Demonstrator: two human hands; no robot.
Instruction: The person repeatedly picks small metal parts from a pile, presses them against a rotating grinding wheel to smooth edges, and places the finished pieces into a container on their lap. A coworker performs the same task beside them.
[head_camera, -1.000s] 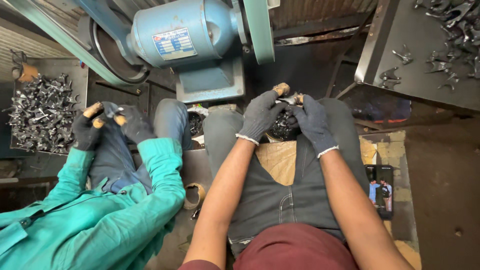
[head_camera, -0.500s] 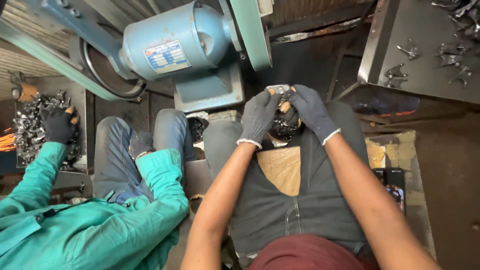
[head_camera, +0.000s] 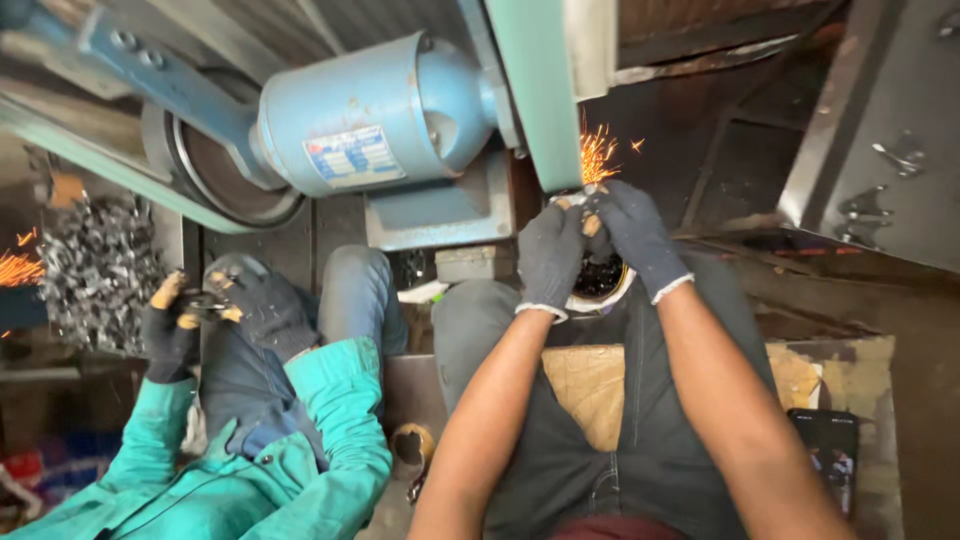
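Observation:
My left hand (head_camera: 549, 256) and my right hand (head_camera: 634, 234) both wear dark grey knit gloves. Together they pinch a small metal part (head_camera: 590, 205) and press it against the green belt (head_camera: 532, 90) of the grinder. Orange sparks (head_camera: 598, 155) fly up from the contact point. Just below my hands, a white bowl (head_camera: 600, 285) of dark metal parts rests between my knees. The part itself is mostly hidden by my fingers.
A blue motor (head_camera: 370, 115) sits at the left of the belt. A co-worker in a teal jacket (head_camera: 250, 470) sits at my left, gloved hands (head_camera: 215, 310) on a small piece, beside a heap of metal parts (head_camera: 95, 265). A phone (head_camera: 828, 455) lies at the right.
My hands rose from the bowl to the belt and sparks began. The co-worker's hands came back from the parts heap to the lap. The camera moved closer.

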